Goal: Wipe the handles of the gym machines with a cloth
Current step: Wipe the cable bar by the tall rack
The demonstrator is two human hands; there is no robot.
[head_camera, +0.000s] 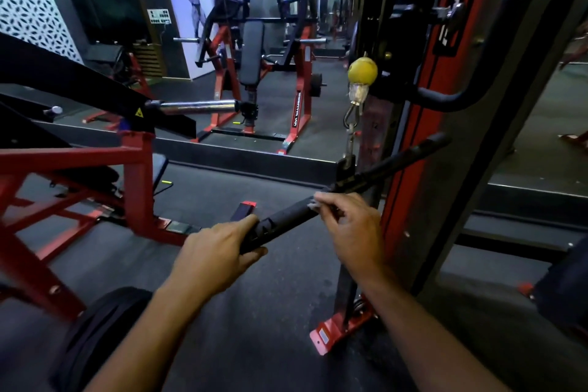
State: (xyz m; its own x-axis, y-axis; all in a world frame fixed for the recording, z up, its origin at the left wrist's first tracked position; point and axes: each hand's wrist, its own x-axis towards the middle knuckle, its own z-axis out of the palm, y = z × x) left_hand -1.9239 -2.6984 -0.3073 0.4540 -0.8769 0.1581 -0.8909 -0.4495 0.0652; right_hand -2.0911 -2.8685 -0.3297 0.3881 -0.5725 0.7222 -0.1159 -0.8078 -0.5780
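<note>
Here the left hand point(219, 251) grips the black bar handle point(286, 219), right hand point(346, 226) pinching a cloth point(313, 204) against it.

Head-worn wide-angle view
Looks forward and down, close over both forearms, taking in the gym floor point(286, 312) and distant machines.

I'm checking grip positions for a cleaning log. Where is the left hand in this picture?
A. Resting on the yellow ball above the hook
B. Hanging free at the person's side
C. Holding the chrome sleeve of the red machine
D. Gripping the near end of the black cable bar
D: the left hand is curled round the near end of the black cable bar, while the right hand pinches a small pale cloth against the bar further along.
</note>
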